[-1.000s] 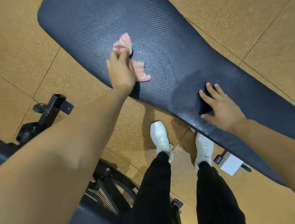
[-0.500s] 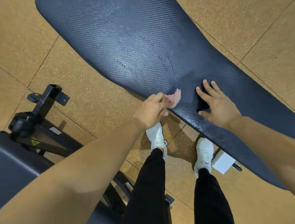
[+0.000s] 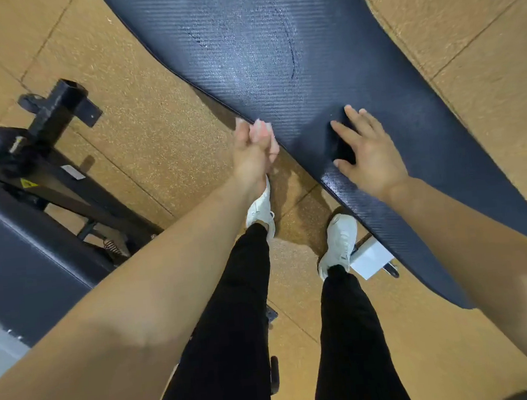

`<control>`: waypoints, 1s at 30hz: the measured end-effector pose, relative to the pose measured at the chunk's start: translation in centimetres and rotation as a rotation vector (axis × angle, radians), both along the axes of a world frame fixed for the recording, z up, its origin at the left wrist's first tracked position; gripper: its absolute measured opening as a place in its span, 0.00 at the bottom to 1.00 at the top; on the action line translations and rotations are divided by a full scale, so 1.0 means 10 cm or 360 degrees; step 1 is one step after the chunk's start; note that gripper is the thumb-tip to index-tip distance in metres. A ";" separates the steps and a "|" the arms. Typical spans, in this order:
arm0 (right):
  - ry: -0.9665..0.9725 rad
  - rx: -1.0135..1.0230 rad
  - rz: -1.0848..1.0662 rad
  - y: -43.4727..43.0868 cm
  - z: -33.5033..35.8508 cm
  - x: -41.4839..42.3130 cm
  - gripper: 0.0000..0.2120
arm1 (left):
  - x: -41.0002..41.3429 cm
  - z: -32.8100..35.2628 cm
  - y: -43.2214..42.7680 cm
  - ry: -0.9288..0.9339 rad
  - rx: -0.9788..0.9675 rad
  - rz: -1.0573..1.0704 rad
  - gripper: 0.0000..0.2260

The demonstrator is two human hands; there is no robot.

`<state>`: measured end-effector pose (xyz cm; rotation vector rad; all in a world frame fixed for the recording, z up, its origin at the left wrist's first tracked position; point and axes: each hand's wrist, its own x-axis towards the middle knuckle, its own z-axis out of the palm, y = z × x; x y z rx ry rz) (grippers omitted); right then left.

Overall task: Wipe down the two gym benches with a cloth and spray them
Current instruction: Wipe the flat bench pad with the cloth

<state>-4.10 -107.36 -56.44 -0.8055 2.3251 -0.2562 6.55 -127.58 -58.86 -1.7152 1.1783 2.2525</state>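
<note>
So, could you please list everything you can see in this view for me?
bench pad: one, dark blue-black, from top centre to lower right
second bench: one, dark pad on a black frame, at left
cloth: one, pink and white, at the bench pad's near edge
white block: one, white, below the bench pad, beside the right shoe
floor: tan speckled tiles
shoes: two, white, on the floor
trousers: black, bottom centre
left hand: grips the cloth
right hand: flat on the bench pad, fingers spread
</note>
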 end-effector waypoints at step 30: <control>0.0080 0.0151 -0.0095 2.68 -0.08 0.76 0.29 | 0.61 0.18 3.20 -0.0753 -0.0125 -0.0605 0.14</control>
